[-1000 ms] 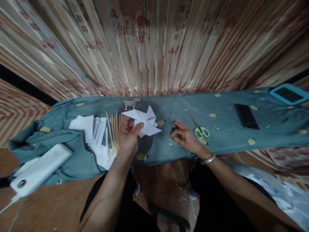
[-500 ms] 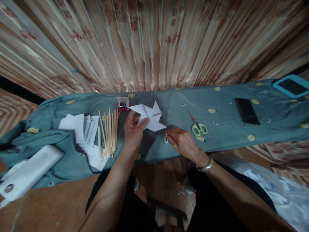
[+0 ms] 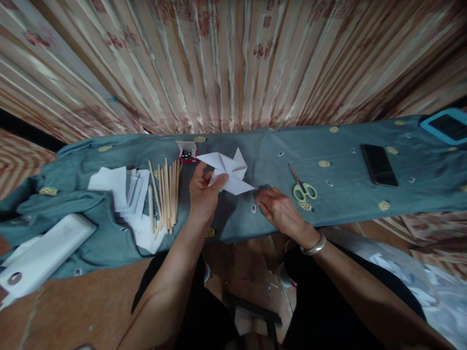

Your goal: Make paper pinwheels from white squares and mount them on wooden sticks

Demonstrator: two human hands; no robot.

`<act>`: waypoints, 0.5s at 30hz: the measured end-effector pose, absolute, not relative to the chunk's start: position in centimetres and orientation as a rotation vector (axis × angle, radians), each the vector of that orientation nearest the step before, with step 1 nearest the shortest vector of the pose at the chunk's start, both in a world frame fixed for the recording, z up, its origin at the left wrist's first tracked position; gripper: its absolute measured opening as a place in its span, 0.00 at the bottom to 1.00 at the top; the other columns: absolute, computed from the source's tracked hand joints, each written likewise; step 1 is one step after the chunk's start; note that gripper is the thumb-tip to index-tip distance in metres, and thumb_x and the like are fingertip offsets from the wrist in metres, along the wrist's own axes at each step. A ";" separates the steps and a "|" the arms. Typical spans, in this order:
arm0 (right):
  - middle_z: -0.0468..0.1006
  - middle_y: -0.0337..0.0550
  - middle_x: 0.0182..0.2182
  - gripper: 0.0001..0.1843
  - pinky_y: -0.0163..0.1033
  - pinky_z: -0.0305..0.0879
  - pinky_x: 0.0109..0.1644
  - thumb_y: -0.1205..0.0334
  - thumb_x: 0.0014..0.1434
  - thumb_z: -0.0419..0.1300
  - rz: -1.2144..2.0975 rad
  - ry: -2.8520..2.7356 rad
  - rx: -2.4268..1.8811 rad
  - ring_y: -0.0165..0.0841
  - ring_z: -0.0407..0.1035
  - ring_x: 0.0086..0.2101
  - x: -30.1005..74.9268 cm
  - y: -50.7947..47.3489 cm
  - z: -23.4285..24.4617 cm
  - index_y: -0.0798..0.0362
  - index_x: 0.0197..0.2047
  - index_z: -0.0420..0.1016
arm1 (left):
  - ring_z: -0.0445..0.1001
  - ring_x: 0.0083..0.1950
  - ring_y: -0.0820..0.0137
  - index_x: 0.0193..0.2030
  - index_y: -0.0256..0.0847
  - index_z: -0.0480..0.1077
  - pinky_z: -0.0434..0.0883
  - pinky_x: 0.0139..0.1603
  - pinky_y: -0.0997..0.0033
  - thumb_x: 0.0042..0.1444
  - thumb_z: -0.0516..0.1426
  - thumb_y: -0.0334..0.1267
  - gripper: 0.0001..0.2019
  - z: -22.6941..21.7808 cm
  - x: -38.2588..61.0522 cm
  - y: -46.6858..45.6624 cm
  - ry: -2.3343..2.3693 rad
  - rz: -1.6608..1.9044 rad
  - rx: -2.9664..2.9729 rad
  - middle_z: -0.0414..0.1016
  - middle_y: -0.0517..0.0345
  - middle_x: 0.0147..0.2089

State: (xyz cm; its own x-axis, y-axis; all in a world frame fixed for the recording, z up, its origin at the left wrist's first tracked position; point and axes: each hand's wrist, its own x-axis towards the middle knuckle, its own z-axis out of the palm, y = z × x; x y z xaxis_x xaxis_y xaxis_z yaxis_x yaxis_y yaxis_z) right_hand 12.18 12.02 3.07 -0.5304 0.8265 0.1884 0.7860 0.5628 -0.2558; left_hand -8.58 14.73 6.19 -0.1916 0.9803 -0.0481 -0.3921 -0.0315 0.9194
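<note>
A folded white paper pinwheel (image 3: 235,181) is pinched in my left hand (image 3: 206,192), with the thumb pressed on its middle and the fingers underneath. Its points spread outward above the cloth. Just right of its lowest point, my right hand (image 3: 279,206) hovers low over the cloth, palm down, fingers bent together. What those fingertips hold, if anything, is hidden. A small open red-and-white box (image 3: 187,154) of dark, shiny little pieces sits behind my left hand. Green-handled scissors (image 3: 303,189) lie open to the right of my right hand.
Wooden sticks (image 3: 168,197) and white paper pieces (image 3: 113,184) lie left on the grey-green cloth (image 3: 262,146). A white oblong device (image 3: 51,255) rests at the near left. To the right are a dark phone (image 3: 379,165) and a blue-framed tablet (image 3: 447,126). A curtain (image 3: 226,63) hangs behind.
My right hand has shifted slightly right, and a small shiny spot at its fingertips no longer shows. The pinwheel stays in my left hand. The whole view has shifted slightly.
</note>
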 end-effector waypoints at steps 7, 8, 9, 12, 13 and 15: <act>0.78 0.49 0.33 0.11 0.44 0.68 0.46 0.70 0.66 0.52 0.367 -2.398 -1.293 0.40 0.71 0.37 13.2 12.1 3.5 0.55 0.35 0.75 | 0.77 0.30 0.72 0.49 0.42 0.71 0.71 0.35 0.72 0.41 0.68 0.34 0.25 6.1 -8.3 14.7 1.060 1.499 0.811 0.80 0.63 0.32; 0.78 0.49 0.33 0.12 0.44 0.67 0.46 0.70 0.66 0.51 0.387 -2.396 -1.293 0.40 0.72 0.37 13.2 12.0 3.5 0.55 0.35 0.74 | 0.77 0.30 0.72 0.49 0.42 0.71 0.71 0.35 0.72 0.41 0.68 0.34 0.25 6.1 -8.3 14.7 1.062 1.497 0.807 0.80 0.63 0.32; 0.78 0.49 0.33 0.12 0.43 0.67 0.46 0.70 0.66 0.51 0.410 -2.394 -1.299 0.39 0.72 0.37 13.1 11.9 3.6 0.55 0.35 0.74 | 0.76 0.30 0.72 0.49 0.42 0.71 0.71 0.35 0.72 0.41 0.68 0.34 0.25 6.1 -8.3 14.7 1.063 1.498 0.803 0.80 0.63 0.32; 0.79 0.48 0.34 0.11 0.42 0.67 0.45 0.69 0.67 0.50 0.473 -2.390 -1.358 0.39 0.73 0.38 12.7 11.6 3.6 0.55 0.37 0.74 | 0.76 0.30 0.72 0.47 0.42 0.71 0.71 0.35 0.72 0.41 0.69 0.34 0.24 6.2 -8.2 14.7 1.066 1.497 0.801 0.80 0.63 0.32; 0.79 0.48 0.34 0.11 0.41 0.67 0.44 0.69 0.67 0.51 0.485 -2.393 -1.383 0.38 0.73 0.38 12.5 11.5 3.6 0.54 0.38 0.74 | 0.76 0.30 0.72 0.47 0.42 0.71 0.71 0.34 0.73 0.41 0.69 0.33 0.24 6.2 -8.2 14.7 1.069 1.493 0.803 0.80 0.63 0.32; 0.79 0.48 0.34 0.11 0.40 0.67 0.44 0.68 0.67 0.51 0.501 -2.416 -1.421 0.37 0.73 0.38 12.3 11.4 3.5 0.54 0.39 0.74 | 0.76 0.29 0.73 0.46 0.42 0.71 0.71 0.34 0.73 0.41 0.69 0.33 0.23 6.3 -8.1 14.7 1.075 1.481 0.803 0.80 0.63 0.31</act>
State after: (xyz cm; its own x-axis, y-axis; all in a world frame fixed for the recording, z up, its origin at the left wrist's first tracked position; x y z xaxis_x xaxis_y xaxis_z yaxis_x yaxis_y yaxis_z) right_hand 12.25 11.37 3.55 -0.4695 0.8798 0.0741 0.7777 0.4518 -0.4371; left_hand -8.08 14.71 6.32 -0.1861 0.9802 -0.0681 -0.3684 -0.0053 0.9297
